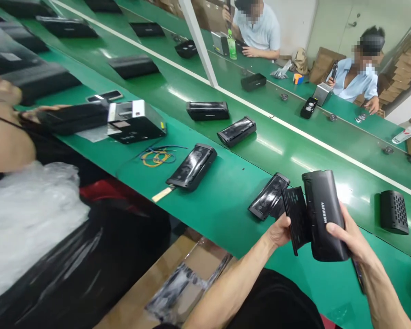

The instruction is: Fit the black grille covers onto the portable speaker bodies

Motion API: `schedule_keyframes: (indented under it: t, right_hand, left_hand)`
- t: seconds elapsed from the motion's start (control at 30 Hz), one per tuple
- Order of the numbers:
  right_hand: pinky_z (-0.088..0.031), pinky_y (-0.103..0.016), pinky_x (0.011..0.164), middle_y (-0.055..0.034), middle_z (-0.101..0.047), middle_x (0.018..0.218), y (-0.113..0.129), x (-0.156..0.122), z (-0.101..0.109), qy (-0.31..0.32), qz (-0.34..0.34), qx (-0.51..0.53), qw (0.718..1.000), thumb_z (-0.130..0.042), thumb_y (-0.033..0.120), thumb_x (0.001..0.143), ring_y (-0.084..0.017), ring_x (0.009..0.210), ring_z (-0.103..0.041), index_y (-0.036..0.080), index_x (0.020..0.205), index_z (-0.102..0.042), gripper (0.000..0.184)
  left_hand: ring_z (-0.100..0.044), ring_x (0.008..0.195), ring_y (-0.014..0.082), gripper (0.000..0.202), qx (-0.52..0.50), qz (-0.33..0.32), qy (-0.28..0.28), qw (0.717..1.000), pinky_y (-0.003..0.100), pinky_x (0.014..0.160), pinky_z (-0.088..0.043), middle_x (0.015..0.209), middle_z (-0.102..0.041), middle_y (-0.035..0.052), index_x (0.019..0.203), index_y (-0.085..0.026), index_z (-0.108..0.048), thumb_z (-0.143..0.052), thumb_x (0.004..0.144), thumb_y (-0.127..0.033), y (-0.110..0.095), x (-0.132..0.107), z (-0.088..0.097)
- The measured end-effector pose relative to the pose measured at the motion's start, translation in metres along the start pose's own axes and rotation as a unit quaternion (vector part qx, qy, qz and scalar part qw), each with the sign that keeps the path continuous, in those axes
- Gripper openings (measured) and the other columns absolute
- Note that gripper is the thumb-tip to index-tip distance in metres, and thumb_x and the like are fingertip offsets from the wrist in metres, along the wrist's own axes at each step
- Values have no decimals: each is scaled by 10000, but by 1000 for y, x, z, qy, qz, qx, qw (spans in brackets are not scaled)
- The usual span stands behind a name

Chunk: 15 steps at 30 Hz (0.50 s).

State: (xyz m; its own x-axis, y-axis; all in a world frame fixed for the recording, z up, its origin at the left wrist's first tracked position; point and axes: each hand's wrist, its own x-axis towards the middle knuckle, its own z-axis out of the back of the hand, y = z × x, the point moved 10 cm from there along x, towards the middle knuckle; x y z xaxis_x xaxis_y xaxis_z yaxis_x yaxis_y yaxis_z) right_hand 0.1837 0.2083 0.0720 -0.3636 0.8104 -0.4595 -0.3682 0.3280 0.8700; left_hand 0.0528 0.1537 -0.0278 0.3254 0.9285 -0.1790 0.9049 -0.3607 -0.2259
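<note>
My right hand (349,237) is wrapped round a black speaker body (324,212) with white lettering, held upright over the green belt (226,201). My left hand (281,230) grips a flat black perforated grille panel (297,217), pressed against the speaker's left side. Just beyond my left hand a glossy black speaker part (269,195) lies on the belt.
Several more black speaker bodies (192,167) lie along the belt, with a black grille block (393,212) at right. Loose wires (156,156) and a small machine (137,121) sit at left beside a co-worker's arm (7,137). Two people sit across the line. A cardboard box (178,283) stands below.
</note>
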Motion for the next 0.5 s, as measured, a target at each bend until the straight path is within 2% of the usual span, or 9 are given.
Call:
schedule_keyframes:
  t: [0.07, 0.2, 0.37, 0.5]
  right_hand:
    - [-496, -574, 1186, -131, -592, 1612, 9, 1, -5, -4, -11, -95, 995, -828, 654, 829, -388, 1405, -633, 301, 1757, -231, 1159]
    - [-498, -605, 1147, -154, -586, 1611, 12, 2, -16, -12, -46, -239, 970, -816, 701, 784, -417, 1366, -653, 310, 1782, -127, 1274]
    - [-460, -591, 1189, -184, -507, 1675, 15, 1, -26, -4, -25, -293, 956, -748, 699, 822, -427, 1468, -573, 248, 1788, -118, 1238]
    - [-457, -617, 1181, -193, -552, 1630, 6, -2, -27, -1, -40, -288, 957, -777, 667, 817, -442, 1465, -568, 249, 1791, -104, 1256]
  left_hand:
    - [-792, 1006, 289, 733, 10, -13, -3, 1000, 370, 912, -605, 1074, -837, 90, 1200, -195, -790, -1022, 618, -575, 0, 1, -5]
    - [-771, 1117, 333, 786, 40, -38, 0, 998, 388, 966, -573, 1125, -830, 110, 1258, -207, -775, -1025, 606, -567, -3, 4, -15]
    - [-719, 1254, 372, 865, 54, -50, 1, 997, 444, 1099, -518, 1276, -794, 153, 1351, -192, -726, -1019, 631, -571, -5, 3, -16]
    - [-723, 1245, 375, 854, 62, -44, -8, 997, 446, 1060, -530, 1276, -791, 156, 1354, -199, -715, -1005, 657, -599, 4, 4, -5]
